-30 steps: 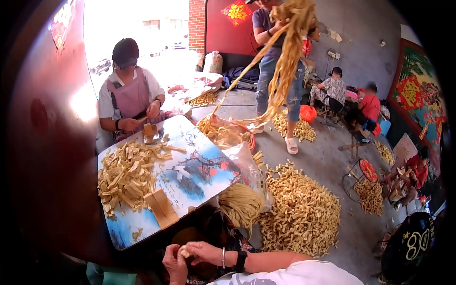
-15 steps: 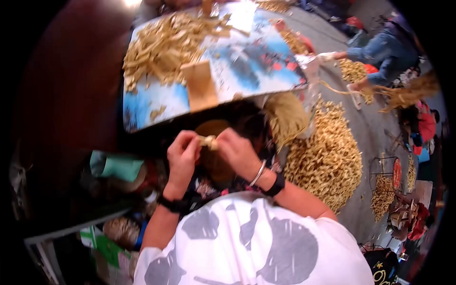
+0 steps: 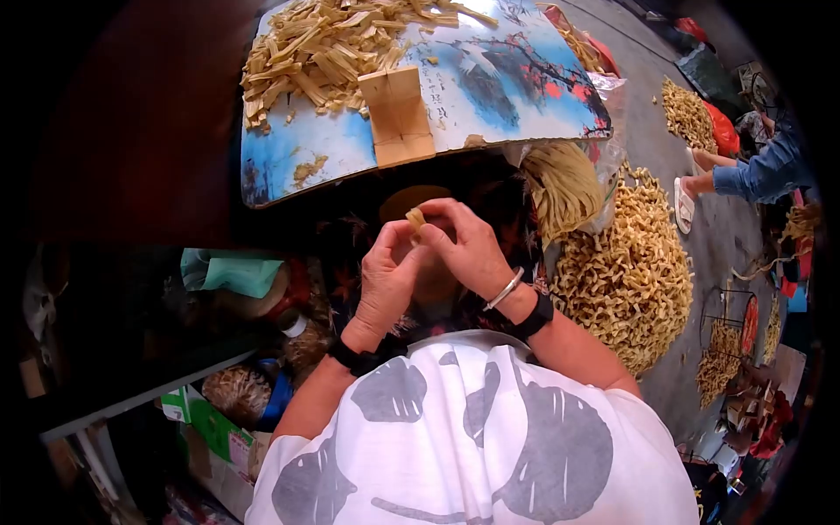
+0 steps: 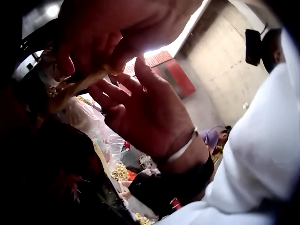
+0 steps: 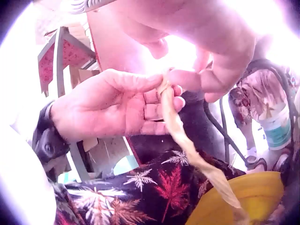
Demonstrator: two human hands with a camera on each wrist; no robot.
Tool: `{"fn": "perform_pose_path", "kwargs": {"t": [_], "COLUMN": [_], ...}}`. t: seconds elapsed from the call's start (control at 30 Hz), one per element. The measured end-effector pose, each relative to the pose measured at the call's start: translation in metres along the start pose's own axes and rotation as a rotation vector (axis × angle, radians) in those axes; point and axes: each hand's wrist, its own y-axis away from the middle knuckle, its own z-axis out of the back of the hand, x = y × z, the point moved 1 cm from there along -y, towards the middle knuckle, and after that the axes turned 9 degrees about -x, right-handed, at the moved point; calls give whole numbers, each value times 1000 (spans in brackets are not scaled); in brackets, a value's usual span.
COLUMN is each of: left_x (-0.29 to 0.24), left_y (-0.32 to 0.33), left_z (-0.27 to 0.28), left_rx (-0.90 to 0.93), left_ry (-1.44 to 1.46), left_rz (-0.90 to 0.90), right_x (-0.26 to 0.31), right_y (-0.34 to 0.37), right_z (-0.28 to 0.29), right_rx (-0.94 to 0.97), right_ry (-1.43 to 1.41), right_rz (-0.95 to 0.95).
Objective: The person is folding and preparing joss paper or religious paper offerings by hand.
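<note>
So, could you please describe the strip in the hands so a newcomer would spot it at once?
From the blue-and-white painted table, look past its near edge, where the left hand and right hand meet. In the right wrist view, the pale, twisted strip runs from them across dark leaf-print cloth. Unlike the pieces heaped on the table, it is held.

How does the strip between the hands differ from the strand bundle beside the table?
The strip is a single piece; the bundle gathers many strands. The strip hangs twisted from the left hand and right hand; the bundle's strands lie side by side, untouched by either hand. Both look yellowish tan.
</note>
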Motion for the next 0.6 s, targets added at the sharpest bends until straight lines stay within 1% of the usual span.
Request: {"fn": "perform_pose_path", "kwargs": {"t": [0.03,0.13,0.17,0.27,0.3,0.4,0.43,0.53,0.6], "left_x": [0,-3,-3,-3,-4,-6,-6,-7,-3], "left_y": [1,5,6,7,6,5,6,7,9], "left_z": [-4,-5,-1,7,6,5,4,16,23], "left_rx": [4,16,14,13,16,30,39,84,99], "left_ry": [68,271,241,177,172,217,243,430,448], "left_rz": [-6,148,153,163,164,183,191,374,424], "right_x": [-8,-9,-11,-1,2,-7,-11,-17,-14], "right_y": [0,-3,-5,-6,-7,-7,-5,-4,-4], "right_z": [0,0,0,5,7,9,8,9,15], "right_rx": [60,-7,-48,17,89,347,349,287,273], "right_ry": [37,-66,-33,-4,-113,-370,-442,-308,-347], "right_rz": [10,-186,-122,-163,-266,-418,-416,-312,-462]}}
